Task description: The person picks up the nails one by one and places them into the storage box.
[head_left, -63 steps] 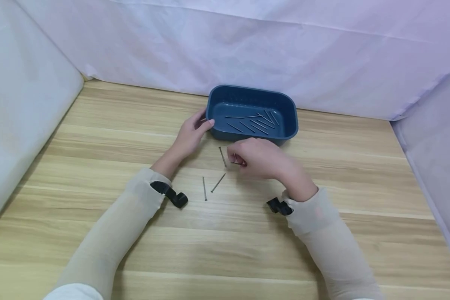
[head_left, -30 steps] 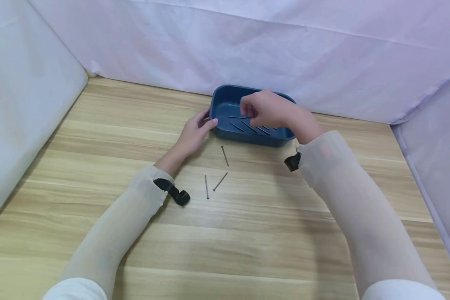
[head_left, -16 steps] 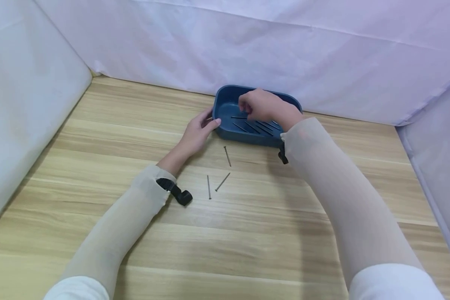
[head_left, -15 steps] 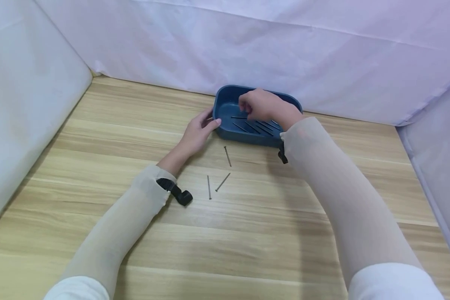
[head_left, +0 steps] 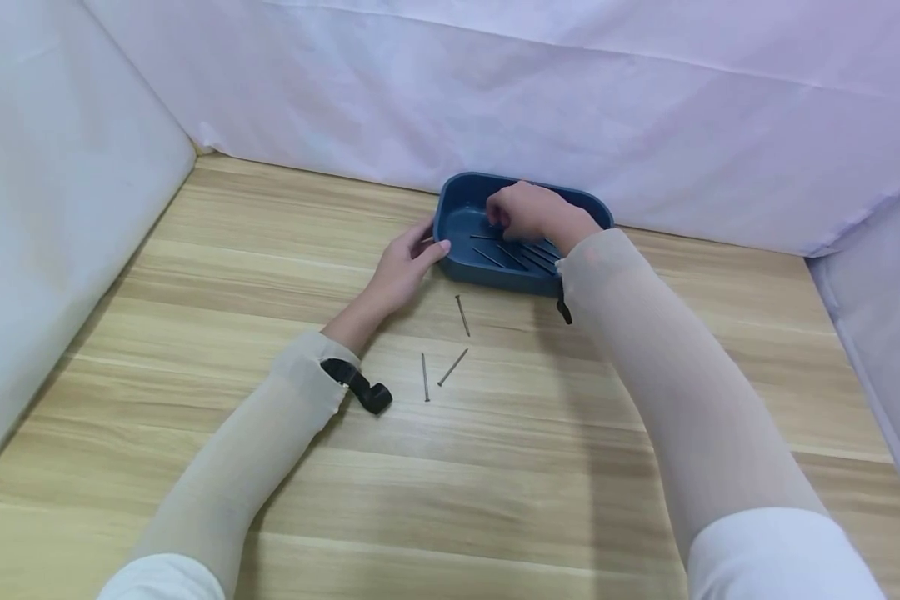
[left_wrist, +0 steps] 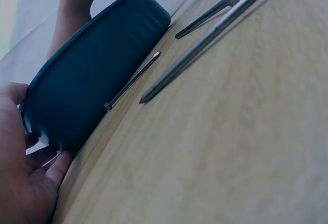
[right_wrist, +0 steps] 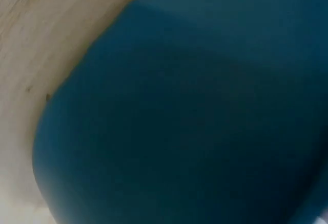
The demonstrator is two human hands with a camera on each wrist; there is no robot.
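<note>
Inside blue tray (head_left: 456, 218), curled right hand (head_left: 528, 212)

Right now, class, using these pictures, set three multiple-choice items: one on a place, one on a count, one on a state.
1. Where is the right hand?
A. over the blue tray
B. flat on the table
C. at the left sleeve

2. How many nails lie loose on the table?
A. one
B. three
C. six

3. What is the left hand doing?
A. pinching a nail
B. lying palm up
C. touching the tray's end

Key: 1 A, the head view shows it above the tray; 2 B, three lie before the tray; 3 C, its thumb and fingers meet the tray's wall.
</note>
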